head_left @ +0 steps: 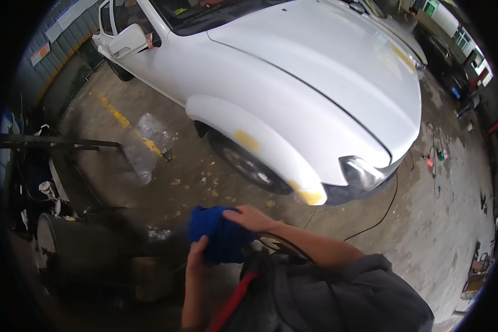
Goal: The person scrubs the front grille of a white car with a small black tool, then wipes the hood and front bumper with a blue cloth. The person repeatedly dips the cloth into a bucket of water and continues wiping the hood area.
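A bunched blue cloth (pixel 218 235) is held between my two hands in front of my body. My left hand (pixel 198 250) grips its lower left side, with the thumb up along the edge. On its upper right, my right hand (pixel 250 217) is closed over the fabric. The cloth hides most of the fingers. A dark hose or cable (pixel 285 242) passes by my right forearm. Beyond my hands stands a white car (pixel 271 94) with yellowish patches on its front wheel arch (pixel 248 141); its front wheel (pixel 249 166) is nearest to the cloth.
At the left, a dark metal frame (pixel 61 142) stands near a cylindrical drum (pixel 74 243). Scraps and wet patches mark the concrete floor (pixel 202 182). A black hose (pixel 379 221) trails from under the car's front. Another vehicle (pixel 434 55) is at the far right.
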The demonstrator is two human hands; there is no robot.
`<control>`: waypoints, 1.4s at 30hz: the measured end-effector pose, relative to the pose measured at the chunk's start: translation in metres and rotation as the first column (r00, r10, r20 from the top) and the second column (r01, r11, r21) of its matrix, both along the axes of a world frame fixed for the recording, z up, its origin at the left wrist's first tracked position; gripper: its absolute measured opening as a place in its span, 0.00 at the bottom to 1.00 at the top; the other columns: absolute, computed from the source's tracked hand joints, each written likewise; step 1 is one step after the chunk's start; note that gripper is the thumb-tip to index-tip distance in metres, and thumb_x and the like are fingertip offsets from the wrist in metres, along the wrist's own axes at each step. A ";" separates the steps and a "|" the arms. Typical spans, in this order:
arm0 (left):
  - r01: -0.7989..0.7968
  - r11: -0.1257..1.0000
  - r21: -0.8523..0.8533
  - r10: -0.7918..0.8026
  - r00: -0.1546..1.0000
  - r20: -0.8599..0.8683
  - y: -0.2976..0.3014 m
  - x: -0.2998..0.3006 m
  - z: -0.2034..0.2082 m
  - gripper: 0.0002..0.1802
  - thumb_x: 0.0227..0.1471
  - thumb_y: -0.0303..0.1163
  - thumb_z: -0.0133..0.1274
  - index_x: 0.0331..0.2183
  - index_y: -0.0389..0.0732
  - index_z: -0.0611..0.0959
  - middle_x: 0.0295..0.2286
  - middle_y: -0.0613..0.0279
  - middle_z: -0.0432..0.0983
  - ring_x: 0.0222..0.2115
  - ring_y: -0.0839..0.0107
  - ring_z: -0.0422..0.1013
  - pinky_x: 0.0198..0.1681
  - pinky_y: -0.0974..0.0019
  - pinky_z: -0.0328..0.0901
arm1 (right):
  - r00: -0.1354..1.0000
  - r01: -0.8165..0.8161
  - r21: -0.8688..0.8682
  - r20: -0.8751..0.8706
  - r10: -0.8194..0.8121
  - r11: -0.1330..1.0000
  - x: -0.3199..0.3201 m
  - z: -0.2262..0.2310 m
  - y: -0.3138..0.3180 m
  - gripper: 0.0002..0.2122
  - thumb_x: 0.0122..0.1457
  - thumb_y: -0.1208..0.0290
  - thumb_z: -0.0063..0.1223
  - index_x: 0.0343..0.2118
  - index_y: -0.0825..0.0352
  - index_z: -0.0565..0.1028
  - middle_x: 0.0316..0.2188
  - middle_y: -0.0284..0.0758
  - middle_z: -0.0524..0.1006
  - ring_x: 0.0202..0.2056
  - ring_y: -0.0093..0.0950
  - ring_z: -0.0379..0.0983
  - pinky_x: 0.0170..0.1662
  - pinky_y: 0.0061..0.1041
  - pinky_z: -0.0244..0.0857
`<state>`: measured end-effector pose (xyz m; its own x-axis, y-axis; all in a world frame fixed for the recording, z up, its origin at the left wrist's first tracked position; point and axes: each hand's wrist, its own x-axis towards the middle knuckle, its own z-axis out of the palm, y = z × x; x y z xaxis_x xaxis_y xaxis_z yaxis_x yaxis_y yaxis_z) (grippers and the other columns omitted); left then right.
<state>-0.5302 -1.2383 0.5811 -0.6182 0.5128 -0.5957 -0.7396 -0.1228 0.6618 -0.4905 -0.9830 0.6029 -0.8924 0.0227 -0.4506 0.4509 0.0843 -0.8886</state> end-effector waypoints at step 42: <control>0.572 0.820 -0.008 -0.539 0.769 -0.343 0.023 -0.096 -0.026 0.31 0.64 0.53 0.49 0.60 0.46 0.70 0.48 0.66 0.74 0.47 0.75 0.69 0.45 0.69 0.63 | 0.816 0.437 -0.480 -0.143 -0.560 0.761 0.000 0.080 -0.078 0.21 0.71 0.60 0.47 0.57 0.72 0.70 0.50 0.36 0.78 0.49 0.24 0.75 0.56 0.26 0.67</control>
<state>-0.6267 -1.2151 0.5549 -0.3525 0.8672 -0.3518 -0.4500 0.1725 0.8762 -0.4909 -1.0609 0.6831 -0.8886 0.3684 -0.2734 0.0697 -0.4806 -0.8741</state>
